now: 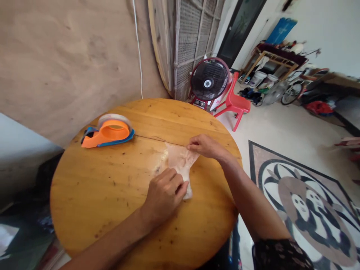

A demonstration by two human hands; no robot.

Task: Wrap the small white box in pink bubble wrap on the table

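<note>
A crumpled clear plastic bag [180, 161] lies flat on the round wooden table [98, 187]. My left hand [164, 195] presses down on the bag's near end with curled fingers closed on the plastic. My right hand [206, 146] pinches the bag's far right edge. The bag looks stretched between the two hands. An orange and blue tape dispenser [108, 133] with a roll of clear tape sits at the table's far left, apart from both hands.
A plaster wall and a white cord [137, 48] stand behind the table. Beyond the table's far edge are a floor fan [209, 80], a red plastic chair [234, 105] and a wooden lattice panel [185, 41]. A patterned floor [303, 202] lies to the right.
</note>
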